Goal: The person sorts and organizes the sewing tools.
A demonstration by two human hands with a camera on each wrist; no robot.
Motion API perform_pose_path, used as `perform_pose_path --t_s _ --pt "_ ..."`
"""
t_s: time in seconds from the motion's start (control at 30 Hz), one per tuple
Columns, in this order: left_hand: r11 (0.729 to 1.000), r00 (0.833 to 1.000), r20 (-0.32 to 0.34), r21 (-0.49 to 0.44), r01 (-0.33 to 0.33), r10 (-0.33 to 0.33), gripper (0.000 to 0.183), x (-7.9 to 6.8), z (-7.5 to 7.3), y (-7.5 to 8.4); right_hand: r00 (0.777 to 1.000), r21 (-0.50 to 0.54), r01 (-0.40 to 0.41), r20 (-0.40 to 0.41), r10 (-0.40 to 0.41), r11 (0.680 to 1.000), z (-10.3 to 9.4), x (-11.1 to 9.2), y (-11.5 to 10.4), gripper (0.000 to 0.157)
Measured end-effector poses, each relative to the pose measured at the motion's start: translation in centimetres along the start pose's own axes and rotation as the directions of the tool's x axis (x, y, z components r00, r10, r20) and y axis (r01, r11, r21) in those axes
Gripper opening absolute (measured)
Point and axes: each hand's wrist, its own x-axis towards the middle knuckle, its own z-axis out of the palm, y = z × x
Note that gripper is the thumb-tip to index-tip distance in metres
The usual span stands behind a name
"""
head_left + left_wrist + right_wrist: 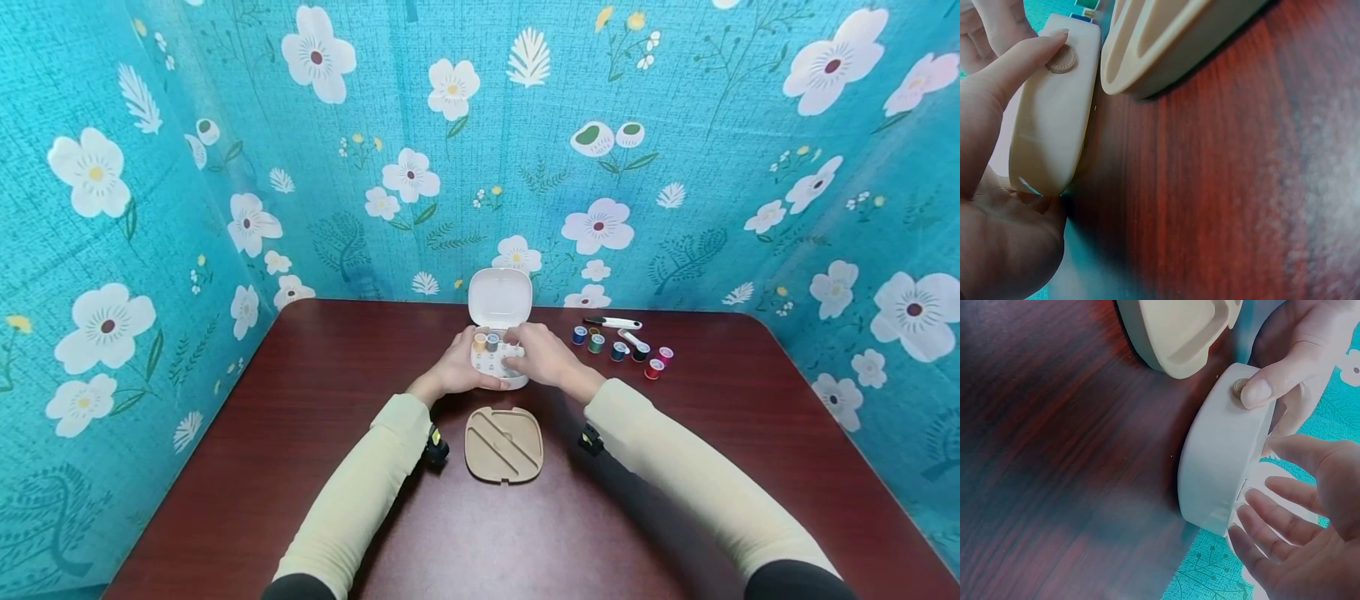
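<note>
white box [519,383] stands at the far middle of the table [300,467], its lid [500,298] raised on the far side and its inner floor set with small pegs. an orange-yellow spool [480,342] and a grey spool [492,341] stand side by side inside it, at the far left of the pegs.

the left hand [454,367] holds the box along its left side; its grip is curled round the wall, with the thumb over the round button [1062,59] on the near face. the right hand [546,355] reaches over the right part of the box, its grip spread, thumb and fingers apart above the pegs; nothing shows between them.

just nearer than the box lies a beige tray [510,437] with slanting grooves, apart from both hands.

well to the right, seven spools stand loosely grouped: blue [579,335], brown [594,332], green [596,343], teal [618,352], black [641,352], pink [665,356] and red [655,368]. a small white tool [634,340] lies among them, and a white-handled tool [621,323] with a dark tip lies beyond them. pale sleeves [352,500] cover both forearms, and a turquoise flowered cloth [360,108] hangs behind.
</note>
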Motion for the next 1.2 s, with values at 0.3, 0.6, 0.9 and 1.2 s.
perform_pose_path --t_s 0.3,0.6,0.9,1.2 --pt "1.0 1.0 -0.003 -0.019 -0.003 0.003 0.118 0.0 -0.1 0.2 0.999 0.014 -0.008 -0.035 0.008 1.0 -0.1 -1.2 0.2 0.037" --pt "1.0 1.0 0.002 -0.003 -0.015 0.015 0.118 0.1 0.0 -0.1 0.998 0.021 -0.01 -0.066 0.012 1.0 -0.2 -2.2 0.9 0.035" --pt "1.0 1.0 0.0 -0.002 -0.006 0.006 0.121 0.2 0.1 0.1 0.996 0.005 -0.031 -0.081 0.031 1.0 -0.5 -2.9 1.2 0.035" --pt "1.0 1.0 -0.002 0.001 0.012 -0.012 0.122 0.1 0.1 0.1 0.995 0.023 -0.042 -0.093 0.044 0.999 -0.7 -3.9 1.9 0.035"
